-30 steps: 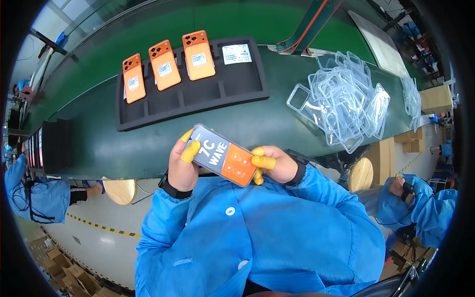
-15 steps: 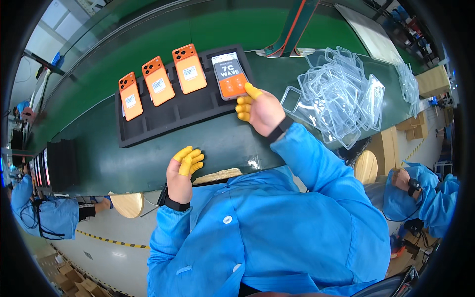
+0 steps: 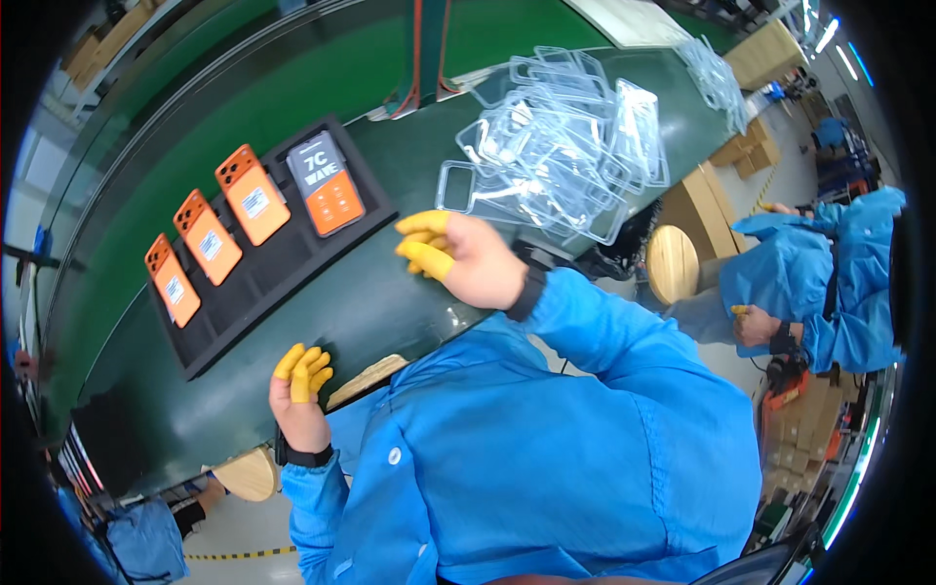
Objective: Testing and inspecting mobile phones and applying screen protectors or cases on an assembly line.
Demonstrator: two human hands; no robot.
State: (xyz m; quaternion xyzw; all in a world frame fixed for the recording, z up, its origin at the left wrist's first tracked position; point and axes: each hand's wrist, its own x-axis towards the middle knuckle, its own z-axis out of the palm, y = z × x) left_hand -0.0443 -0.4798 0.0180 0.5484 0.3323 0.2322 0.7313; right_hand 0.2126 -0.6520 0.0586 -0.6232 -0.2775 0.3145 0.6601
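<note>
Well, the face-up phone (image 3: 327, 187) lies in the tray (image 3: 253, 308), left of and beyond the right hand (image 3: 471, 259), well beyond the left hand (image 3: 299, 400); both hang loosely curled, unclamped.

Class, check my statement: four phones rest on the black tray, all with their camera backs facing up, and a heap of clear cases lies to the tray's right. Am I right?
Not all camera backs face up: the head view shows three orange phones that way, but the rightmost phone front side up. The black tray and heap of clear cases are as stated.
</note>
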